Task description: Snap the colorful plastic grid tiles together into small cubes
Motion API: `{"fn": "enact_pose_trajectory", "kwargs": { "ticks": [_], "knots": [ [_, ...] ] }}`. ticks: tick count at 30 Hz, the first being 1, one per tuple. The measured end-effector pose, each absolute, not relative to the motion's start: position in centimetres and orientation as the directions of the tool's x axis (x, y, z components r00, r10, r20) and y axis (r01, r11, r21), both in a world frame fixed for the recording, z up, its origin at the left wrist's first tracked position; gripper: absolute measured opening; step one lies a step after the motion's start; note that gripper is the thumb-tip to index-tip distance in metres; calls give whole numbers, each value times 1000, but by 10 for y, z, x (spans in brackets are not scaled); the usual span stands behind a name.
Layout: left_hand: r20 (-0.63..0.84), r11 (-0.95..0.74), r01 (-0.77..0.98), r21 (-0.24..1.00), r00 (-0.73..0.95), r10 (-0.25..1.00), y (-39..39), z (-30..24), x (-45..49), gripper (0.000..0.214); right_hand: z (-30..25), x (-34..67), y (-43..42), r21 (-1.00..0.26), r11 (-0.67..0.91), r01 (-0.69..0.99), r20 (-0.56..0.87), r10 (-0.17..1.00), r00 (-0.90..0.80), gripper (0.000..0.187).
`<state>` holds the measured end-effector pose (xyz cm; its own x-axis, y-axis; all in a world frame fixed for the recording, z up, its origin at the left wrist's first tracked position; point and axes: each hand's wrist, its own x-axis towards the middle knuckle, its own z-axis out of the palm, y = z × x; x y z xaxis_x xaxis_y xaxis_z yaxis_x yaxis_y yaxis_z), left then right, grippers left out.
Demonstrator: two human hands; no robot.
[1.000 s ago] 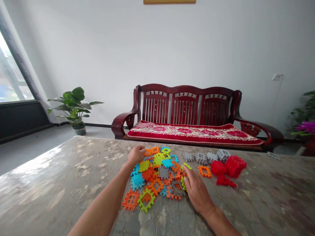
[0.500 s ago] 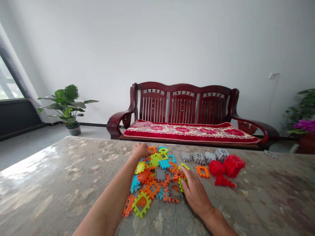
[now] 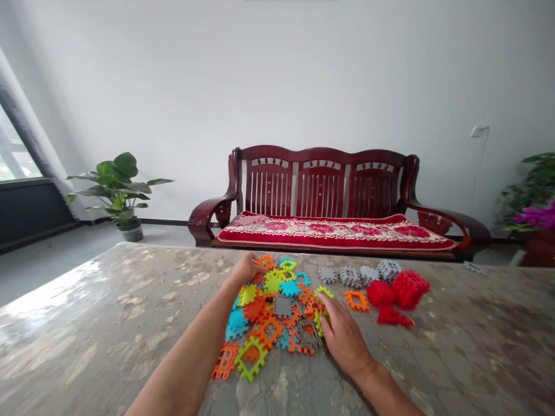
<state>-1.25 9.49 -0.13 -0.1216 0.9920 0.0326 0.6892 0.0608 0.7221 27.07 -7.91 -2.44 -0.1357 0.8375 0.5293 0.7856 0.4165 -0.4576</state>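
A heap of flat plastic interlocking tiles (image 3: 277,306), orange, blue, green and grey, lies on the marbled table (image 3: 108,323). My left hand (image 3: 245,267) reaches to the heap's far left edge, its fingers curled round an orange tile (image 3: 265,262). At the heap's right side my right hand (image 3: 344,335) rests palm down, fingers together on a lime-green tile (image 3: 319,319). A loose orange frame tile (image 3: 356,300) lies just right of my right hand.
Grey tile clusters (image 3: 359,274) and red assembled blocks (image 3: 399,292) sit at the table's far right. Beyond the table stands a dark wooden bench (image 3: 329,196) with a red cushion. Potted plants stand at the left (image 3: 117,190) and right (image 3: 535,208).
The view shifted slightly. My left hand has closed onto the orange tile at the heap's far edge; my right hand stays on the green tile at the right side.
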Motion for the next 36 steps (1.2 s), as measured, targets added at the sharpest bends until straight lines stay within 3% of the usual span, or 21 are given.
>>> {"fn": "enact_pose_trajectory", "kwargs": {
  "ticks": [4, 8, 11, 13, 19, 24, 28, 31, 34, 36],
  "knots": [
    [38, 63, 600, 798, -154, 987, 85, 10, -11, 25, -23, 270, -79, -467, 419, 779, 539, 833, -125, 51],
    [18, 25, 502, 864, -80, 997, 68, 34, -6, 32, -21, 270, -78, -504, 416, 757, 549, 831, -91, 50],
    [-19, -1, 437, 900, 40, 999, 50, 55, 4, 36, -19, 271, -78, -550, 407, 729, 547, 835, -54, 48],
    [-61, -31, 351, 936, 246, 967, 36, 63, 16, 36, -16, 271, -80, -571, 411, 711, 550, 834, -40, 47],
    [-65, -149, 453, 879, 423, 904, 3, 56, 51, 28, -8, 271, -85, -570, 461, 680, 572, 817, -76, 47],
    [94, -265, 552, 791, 317, 944, -6, 50, 46, 26, -9, 272, -85, -566, 452, 689, 556, 827, -87, 45],
    [196, -258, 608, 751, 167, 966, -10, 46, 9, 32, -10, 272, -84, -568, 461, 682, 543, 832, -110, 45],
    [271, -160, 706, 690, -47, 961, -11, 30, -28, 43, -9, 270, -82, -593, 451, 667, 535, 840, -92, 46],
    [250, -33, 682, 731, -223, 942, -13, 7, -56, 47, -7, 266, -77, -622, 421, 660, 506, 860, -72, 49],
    [221, -40, 605, 795, -227, 948, -16, -7, -64, 57, -4, 264, -71, -632, 394, 668, 467, 881, -78, 52]
  ]
}}
